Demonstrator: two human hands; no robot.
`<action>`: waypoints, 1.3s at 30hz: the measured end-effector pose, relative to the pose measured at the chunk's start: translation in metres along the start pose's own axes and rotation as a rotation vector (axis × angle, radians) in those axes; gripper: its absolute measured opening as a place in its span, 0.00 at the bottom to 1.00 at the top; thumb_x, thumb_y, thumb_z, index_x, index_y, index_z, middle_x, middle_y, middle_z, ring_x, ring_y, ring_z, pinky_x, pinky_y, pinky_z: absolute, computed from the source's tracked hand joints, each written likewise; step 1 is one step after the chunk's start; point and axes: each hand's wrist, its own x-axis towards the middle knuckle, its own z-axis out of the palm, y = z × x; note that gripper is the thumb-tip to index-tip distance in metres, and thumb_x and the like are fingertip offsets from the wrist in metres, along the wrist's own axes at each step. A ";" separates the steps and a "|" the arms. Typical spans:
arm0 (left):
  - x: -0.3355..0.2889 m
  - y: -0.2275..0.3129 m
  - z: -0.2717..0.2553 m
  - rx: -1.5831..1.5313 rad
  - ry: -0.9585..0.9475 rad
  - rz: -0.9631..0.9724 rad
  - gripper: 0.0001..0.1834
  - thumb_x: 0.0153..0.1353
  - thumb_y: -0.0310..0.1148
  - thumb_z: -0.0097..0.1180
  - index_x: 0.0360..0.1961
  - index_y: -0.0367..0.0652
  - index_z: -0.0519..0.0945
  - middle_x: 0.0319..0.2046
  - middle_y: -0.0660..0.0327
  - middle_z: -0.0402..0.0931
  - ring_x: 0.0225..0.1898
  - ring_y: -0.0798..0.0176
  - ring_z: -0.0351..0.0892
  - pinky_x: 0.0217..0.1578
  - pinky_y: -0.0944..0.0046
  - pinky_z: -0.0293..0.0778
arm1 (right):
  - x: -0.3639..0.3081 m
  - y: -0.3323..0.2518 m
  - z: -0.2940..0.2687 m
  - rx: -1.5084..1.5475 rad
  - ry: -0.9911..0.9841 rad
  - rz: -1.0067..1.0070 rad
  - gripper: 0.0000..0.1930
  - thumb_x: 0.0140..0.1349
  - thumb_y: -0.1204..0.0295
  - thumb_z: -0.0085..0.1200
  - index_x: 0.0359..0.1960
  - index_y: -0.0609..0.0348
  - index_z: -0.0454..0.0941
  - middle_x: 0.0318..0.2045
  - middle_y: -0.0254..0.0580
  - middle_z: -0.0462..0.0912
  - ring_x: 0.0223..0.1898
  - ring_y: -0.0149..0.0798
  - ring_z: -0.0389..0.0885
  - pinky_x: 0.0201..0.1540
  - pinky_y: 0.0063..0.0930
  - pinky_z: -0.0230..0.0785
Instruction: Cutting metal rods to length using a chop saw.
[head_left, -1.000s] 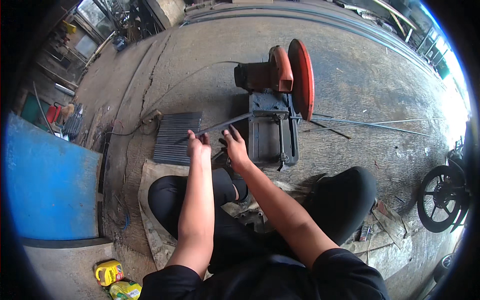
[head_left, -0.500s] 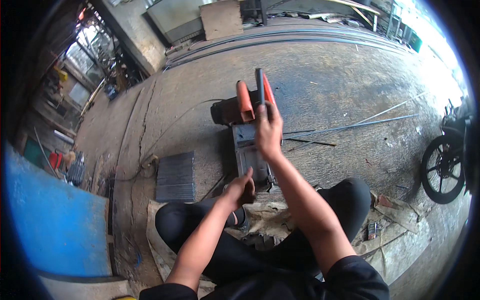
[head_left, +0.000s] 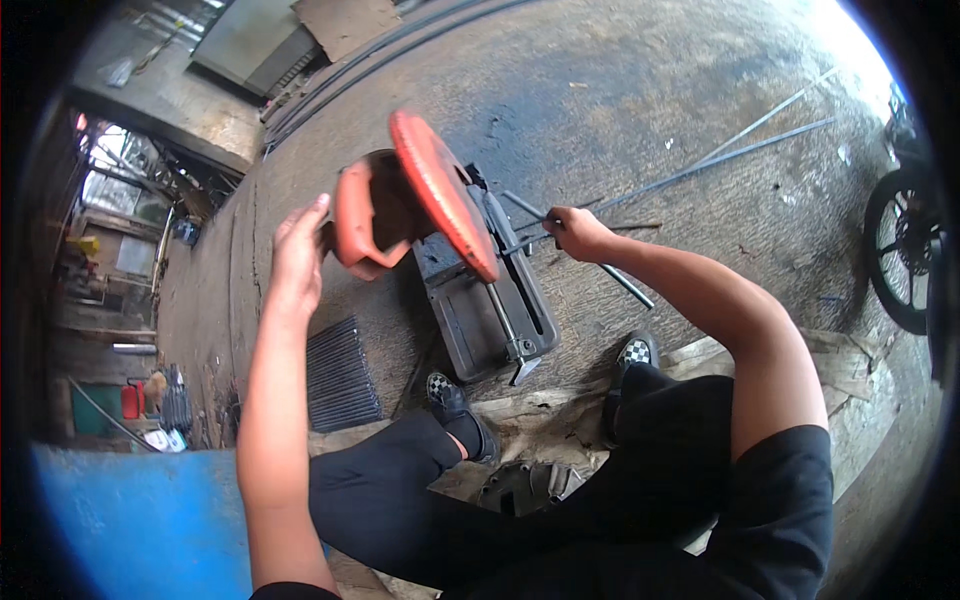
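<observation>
A chop saw stands on the floor in front of me, with an orange-red blade guard (head_left: 440,195), a red loop handle (head_left: 352,215) and a grey metal base (head_left: 462,335). My left hand (head_left: 298,258) is up at the left of the handle, beside the dark motor part, its fingers stretched out. Whether it touches the saw is unclear. To the right of the base, my right hand (head_left: 580,232) is closed round a slim dark metal rod (head_left: 630,287). The rod slants, its far end near the saw's clamp area.
Cut dark rods lie side by side in a bundle (head_left: 343,375) left of the saw. Long thin bars (head_left: 735,150) stretch over the floor at right, near a motorcycle wheel (head_left: 897,250). A blue panel (head_left: 150,520) fills the lower left. Cloth sheeting lies around my feet.
The view has tilted and the saw looks larger. My left hand has gone from the front of the base to beside the handle. My right hand has moved right and lower, holding the rod.
</observation>
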 end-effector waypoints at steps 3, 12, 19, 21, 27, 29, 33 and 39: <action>0.028 0.001 0.024 -0.010 -0.081 -0.091 0.16 0.61 0.38 0.57 0.45 0.38 0.76 0.38 0.60 0.77 0.38 0.66 0.76 0.42 0.65 0.72 | 0.006 0.026 0.013 0.038 -0.116 0.002 0.16 0.64 0.61 0.47 0.41 0.63 0.77 0.32 0.61 0.81 0.40 0.60 0.80 0.43 0.48 0.71; 0.035 0.008 0.039 0.316 -0.072 -0.187 0.27 0.57 0.32 0.58 0.59 0.39 0.69 0.44 0.60 0.75 0.39 0.67 0.77 0.40 0.68 0.75 | 0.036 0.055 0.050 0.406 -0.324 0.127 0.21 0.67 0.56 0.44 0.38 0.64 0.80 0.22 0.41 0.75 0.21 0.35 0.75 0.22 0.33 0.70; 0.036 0.012 0.044 0.477 -0.053 -0.196 0.26 0.56 0.30 0.58 0.56 0.37 0.69 0.37 0.63 0.75 0.31 0.71 0.77 0.28 0.73 0.73 | 0.017 0.063 0.075 0.563 -0.392 0.215 0.19 0.70 0.58 0.43 0.39 0.62 0.79 0.18 0.28 0.67 0.17 0.25 0.65 0.17 0.24 0.62; 0.035 0.011 0.045 0.471 -0.047 -0.188 0.26 0.56 0.30 0.58 0.56 0.37 0.69 0.37 0.63 0.76 0.31 0.71 0.77 0.28 0.73 0.73 | 0.013 0.063 0.081 0.599 -0.380 0.209 0.19 0.70 0.59 0.43 0.39 0.63 0.78 0.19 0.28 0.67 0.16 0.25 0.64 0.17 0.23 0.59; 0.035 0.011 0.045 0.441 -0.019 -0.172 0.28 0.56 0.32 0.59 0.58 0.35 0.68 0.40 0.58 0.76 0.36 0.66 0.79 0.32 0.71 0.74 | 0.008 0.061 0.085 0.682 -0.374 0.167 0.19 0.70 0.60 0.43 0.39 0.65 0.78 0.17 0.27 0.65 0.15 0.24 0.62 0.16 0.22 0.56; 0.036 0.010 0.044 0.453 -0.010 -0.173 0.28 0.57 0.32 0.58 0.58 0.34 0.68 0.40 0.58 0.77 0.35 0.66 0.80 0.30 0.71 0.74 | 0.009 0.059 0.084 0.710 -0.394 0.191 0.19 0.70 0.60 0.43 0.39 0.65 0.78 0.17 0.27 0.65 0.15 0.24 0.62 0.16 0.22 0.56; 0.035 0.009 0.043 0.399 -0.046 -0.152 0.26 0.58 0.32 0.57 0.57 0.34 0.68 0.39 0.58 0.77 0.35 0.65 0.80 0.29 0.71 0.75 | 0.012 0.056 0.086 0.695 -0.435 0.165 0.19 0.69 0.59 0.44 0.40 0.65 0.79 0.19 0.35 0.70 0.18 0.28 0.68 0.20 0.28 0.63; 0.036 0.008 0.041 0.385 -0.055 -0.142 0.26 0.59 0.31 0.56 0.57 0.34 0.69 0.39 0.58 0.77 0.35 0.66 0.80 0.29 0.72 0.75 | 0.008 0.058 0.095 0.607 -0.352 0.114 0.19 0.68 0.58 0.46 0.42 0.63 0.79 0.19 0.35 0.71 0.22 0.29 0.70 0.26 0.30 0.65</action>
